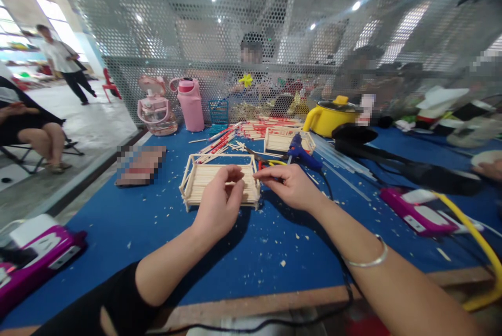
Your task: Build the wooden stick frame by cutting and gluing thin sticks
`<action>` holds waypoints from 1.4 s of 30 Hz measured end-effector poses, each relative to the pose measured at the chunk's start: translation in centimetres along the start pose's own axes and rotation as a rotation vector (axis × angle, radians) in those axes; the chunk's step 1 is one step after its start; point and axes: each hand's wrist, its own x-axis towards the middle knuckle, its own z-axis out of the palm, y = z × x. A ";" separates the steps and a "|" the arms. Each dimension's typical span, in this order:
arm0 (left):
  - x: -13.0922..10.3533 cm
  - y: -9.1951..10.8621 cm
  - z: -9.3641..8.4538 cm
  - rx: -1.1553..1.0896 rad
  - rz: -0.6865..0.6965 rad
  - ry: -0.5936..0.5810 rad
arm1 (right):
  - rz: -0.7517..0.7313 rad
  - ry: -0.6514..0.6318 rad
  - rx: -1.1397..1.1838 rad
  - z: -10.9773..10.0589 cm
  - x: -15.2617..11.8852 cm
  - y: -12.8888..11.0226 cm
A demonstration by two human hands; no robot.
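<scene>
A small tray-like frame [214, 174] built of pale wooden sticks, with corner posts and side rails, stands on the blue tabletop. My left hand [221, 200] is over its right half, fingers curved and the thumb apart from them, with nothing visible between. At the frame's right end my right hand [288, 182] reaches in, index finger stretched to the corner post and thumb a little apart below. Whether that fingertip presses on the post is hard to tell. Behind my right hand lie a blue glue gun [301, 153] and pliers [270, 162] with red and yellow handles.
Farther back are a second stick frame [274, 140], loose sticks with red wrappers [262, 128], a yellow pot [327, 119], a pink bottle [191, 106] and clear glue sticks [345, 158]. Purple power strips [415, 213] flank the work area. A perforated metal screen [176, 38] bounds the table.
</scene>
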 end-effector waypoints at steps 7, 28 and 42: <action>2.8 1.6 -0.7 0.100 -0.040 0.065 | -0.035 0.008 -0.019 -0.1 0.0 0.1; 2.3 -0.1 -1.3 0.347 0.012 0.012 | 0.182 0.132 0.195 0.3 -0.1 0.5; -0.2 1.5 -0.9 0.785 0.168 -0.424 | 0.314 0.075 0.447 1.5 0.2 3.4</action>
